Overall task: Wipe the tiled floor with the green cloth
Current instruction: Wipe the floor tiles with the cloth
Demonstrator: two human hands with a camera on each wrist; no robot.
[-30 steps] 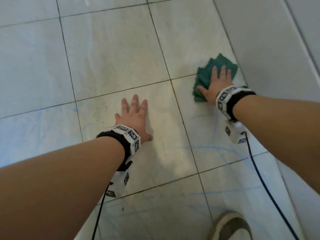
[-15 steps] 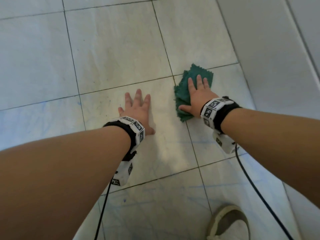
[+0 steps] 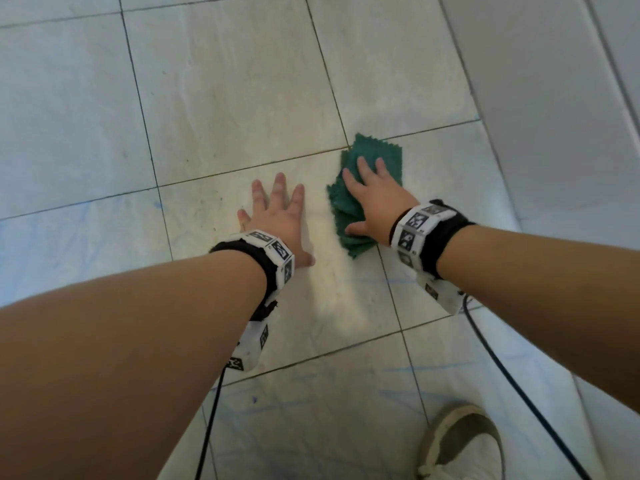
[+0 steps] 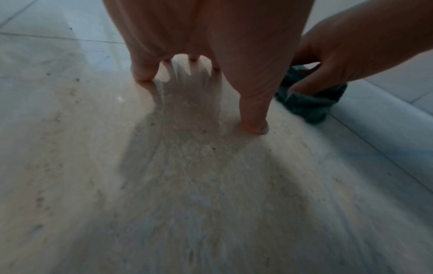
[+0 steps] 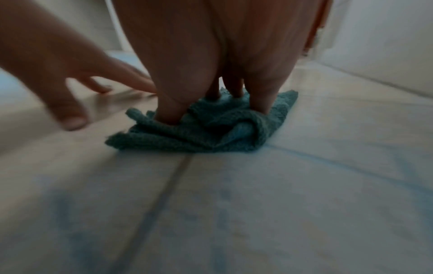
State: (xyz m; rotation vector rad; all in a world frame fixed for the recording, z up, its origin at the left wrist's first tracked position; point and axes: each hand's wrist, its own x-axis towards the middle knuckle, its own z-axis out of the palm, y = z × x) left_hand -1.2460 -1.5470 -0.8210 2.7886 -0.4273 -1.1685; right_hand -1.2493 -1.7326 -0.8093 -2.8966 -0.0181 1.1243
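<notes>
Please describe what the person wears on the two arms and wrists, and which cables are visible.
Both forearms are bare, with no sleeves. Each wrist carries a black band with white blocks bearing black square markers. A white marked camera housing hangs under each wrist, and a black cable runs from each.

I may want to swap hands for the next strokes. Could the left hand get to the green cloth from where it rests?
Probably yes. The left hand lies flat on the tiled floor beside the green cloth, bare tile between them. But the right hand covers much of it.
</notes>
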